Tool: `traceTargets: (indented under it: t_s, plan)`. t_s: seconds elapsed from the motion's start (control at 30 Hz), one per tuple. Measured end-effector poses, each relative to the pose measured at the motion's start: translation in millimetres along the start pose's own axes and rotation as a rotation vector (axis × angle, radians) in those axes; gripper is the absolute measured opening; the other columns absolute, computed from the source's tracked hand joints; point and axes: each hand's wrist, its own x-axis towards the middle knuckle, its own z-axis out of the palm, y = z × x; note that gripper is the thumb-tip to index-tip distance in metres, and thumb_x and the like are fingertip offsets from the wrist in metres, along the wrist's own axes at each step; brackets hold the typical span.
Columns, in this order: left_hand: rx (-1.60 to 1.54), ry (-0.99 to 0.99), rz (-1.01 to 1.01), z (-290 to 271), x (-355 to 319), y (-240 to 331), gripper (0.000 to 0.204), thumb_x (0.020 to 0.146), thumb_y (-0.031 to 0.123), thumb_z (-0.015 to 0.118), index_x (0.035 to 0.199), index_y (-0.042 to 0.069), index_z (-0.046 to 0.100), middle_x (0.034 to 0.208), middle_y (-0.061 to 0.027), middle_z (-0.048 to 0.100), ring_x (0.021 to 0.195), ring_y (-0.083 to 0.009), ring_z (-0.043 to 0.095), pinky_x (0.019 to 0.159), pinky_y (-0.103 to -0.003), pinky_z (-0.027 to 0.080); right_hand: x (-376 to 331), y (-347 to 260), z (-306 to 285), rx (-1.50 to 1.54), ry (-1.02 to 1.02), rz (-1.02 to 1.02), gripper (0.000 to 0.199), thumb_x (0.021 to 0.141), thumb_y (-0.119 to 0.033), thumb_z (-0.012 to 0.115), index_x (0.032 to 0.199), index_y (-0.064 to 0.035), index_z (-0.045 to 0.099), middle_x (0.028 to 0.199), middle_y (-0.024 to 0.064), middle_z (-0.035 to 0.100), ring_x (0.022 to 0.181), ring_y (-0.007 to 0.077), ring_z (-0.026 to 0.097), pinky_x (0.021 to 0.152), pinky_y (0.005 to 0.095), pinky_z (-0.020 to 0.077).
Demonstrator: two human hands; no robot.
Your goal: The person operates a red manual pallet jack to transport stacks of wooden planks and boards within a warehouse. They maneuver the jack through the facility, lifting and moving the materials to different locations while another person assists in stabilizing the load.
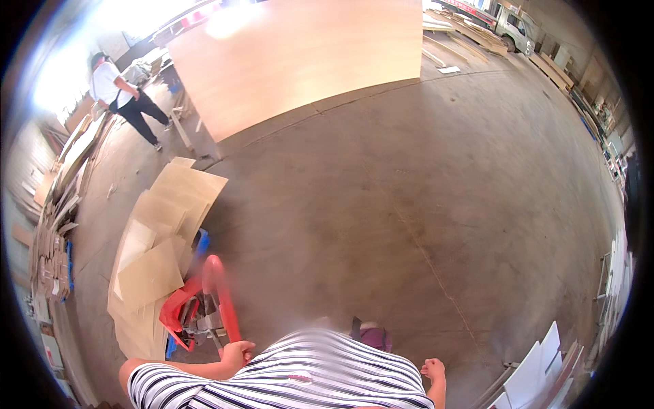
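The person in the striped shirt [300, 354] has the left hand [236, 354] wrapped around the near end of a red handle [229, 315], just beside a stack of tan boards [151, 273] on the left. The right hand [434, 370] hangs at the other side above the concrete floor [354, 218], its fingers curled, though I can't tell how tightly.

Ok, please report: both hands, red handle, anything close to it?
Left hand on red handle. Right hand looks empty, loosely curled. Tan boards left of handle.
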Motion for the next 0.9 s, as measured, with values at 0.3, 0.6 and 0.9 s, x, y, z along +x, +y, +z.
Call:
traceTargets:
  t_s: [0.3, 0.6, 0.9]
  plan:
    - [0.005, 0.021, 0.065, 124.9, 66.7, 162.8, 0.018, 0.083, 0.007, 0.060, 0.067, 0.006, 0.051, 0.057, -0.0027, 0.043, 0.047, -0.0148, 0.040, 0.045, -0.031, 0.032, 102.0, -137.9, -136.8, 0.073, 0.147, 0.095, 0.022, 0.092, -0.023, 0.063, 0.089, -0.0013, 0.065, 0.073, 0.0090, 0.066, 0.062, 0.0195, 0.065, 0.055, 0.0348, 0.0518]
    - [-0.504, 0.226, -0.304, 312.6, 119.4, 395.3, 0.016, 0.079, 0.010, 0.059, 0.068, 0.011, 0.048, 0.053, -0.0020, 0.039, 0.044, -0.0171, 0.038, 0.040, -0.031, 0.030, 249.9, -485.9, -246.4, -0.097, 0.069, -0.439, 0.030, 0.092, -0.030, 0.062, 0.101, -0.0017, 0.066, 0.083, 0.0101, 0.071, 0.073, 0.0188, 0.068, 0.072, 0.0334, 0.0531]
    - [-0.601, 0.278, -0.363, 443.8, 227.3, 562.7, 0.022, 0.076, 0.009, 0.059, 0.065, 0.014, 0.041, 0.053, 0.0000, 0.037, 0.040, -0.0164, 0.034, 0.037, -0.032, 0.031, 407.0, -696.5, -307.2, -0.221, 0.108, -0.432, 0.027, 0.093, -0.026, 0.062, 0.093, 0.0004, 0.065, 0.079, 0.0049, 0.068, 0.069, 0.0138, 0.065, 0.068, 0.0297, 0.0518]
